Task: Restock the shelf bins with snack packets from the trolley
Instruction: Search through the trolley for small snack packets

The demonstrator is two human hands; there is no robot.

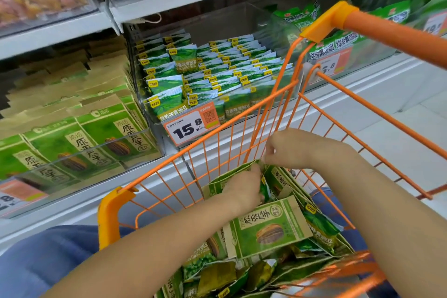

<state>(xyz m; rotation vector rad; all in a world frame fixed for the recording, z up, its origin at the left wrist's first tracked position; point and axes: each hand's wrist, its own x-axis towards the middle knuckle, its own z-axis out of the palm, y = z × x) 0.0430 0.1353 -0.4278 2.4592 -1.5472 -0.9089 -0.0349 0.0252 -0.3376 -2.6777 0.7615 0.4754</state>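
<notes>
— Down inside the orange wire trolley [244, 126], what are the hands doing?

— Both reach into the far end of the basket. The left hand [244, 189] lies over a bundle of green packets [229, 176], fingers curled down onto their top edges. The right hand [295, 147] sits just above it, fingertips pinched on the upper corner of the same bundle.

— What are the packets like?

— Two kinds. Flat, stiff-looking paper pouches, kraft-brown at the top with a green panel and a striped seed printed on it; one such seed pouch [268, 227] lies face up in the middle of the heap. Around it are glossy, crinkled foil pea sachets [321, 230], smaller and puffier.

— And the shelf?

— Clear plastic bins with hard, shiny fronts. The middle bin [193, 75] holds tidy upright rows of the small green sachets, with a price tag [191, 123] reading 15.8 clipped on its front. The left bin [79, 147] holds the brown-and-green pouches, leaning back in overlapping rows.

— Anything you can't make out?

— The far-left upper bin is a blur of yellow and pink. The right bin is largely hidden behind the trolley's smooth orange handle [387, 29]. How many packets the hands hold I cannot tell; the left hand covers them. The near end of the heap is cut off by the frame.
</notes>
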